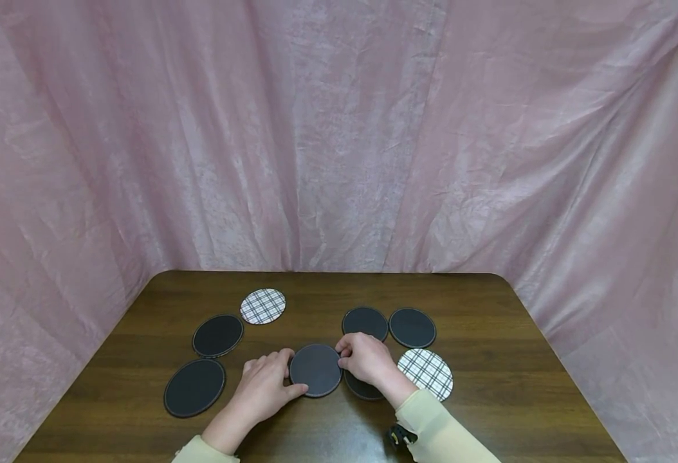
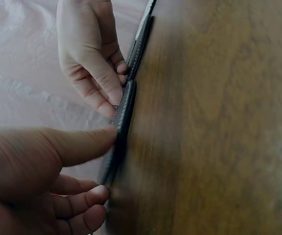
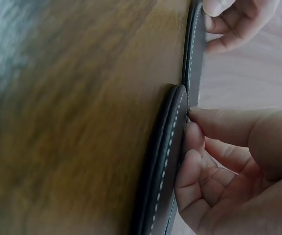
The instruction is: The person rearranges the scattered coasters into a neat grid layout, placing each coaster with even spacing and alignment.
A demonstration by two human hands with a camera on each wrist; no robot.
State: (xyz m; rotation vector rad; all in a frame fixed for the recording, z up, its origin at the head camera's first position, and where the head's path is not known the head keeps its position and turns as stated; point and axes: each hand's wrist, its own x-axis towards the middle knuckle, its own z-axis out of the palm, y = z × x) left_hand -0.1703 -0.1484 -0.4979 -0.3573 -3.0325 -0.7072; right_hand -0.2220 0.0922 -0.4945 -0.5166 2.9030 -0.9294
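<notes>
Left hand (image 1: 264,384) and right hand (image 1: 366,357) grip a dark disc (image 1: 316,371) by opposite edges, free tabletop (image 1: 311,312) beyond it.

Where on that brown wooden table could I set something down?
The table is bare right of the nearer round white plaid coaster, and between the farther plaid coaster and the rear right round black stitched coasters. Crowded: around the left hand and right hand, both touching a black coaster.

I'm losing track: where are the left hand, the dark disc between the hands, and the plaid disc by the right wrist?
Left hand (image 1: 264,386), head view, its back.
Dark disc (image 1: 316,370), head view, middle of top.
Plaid disc (image 1: 428,372), head view, upper face.
</notes>
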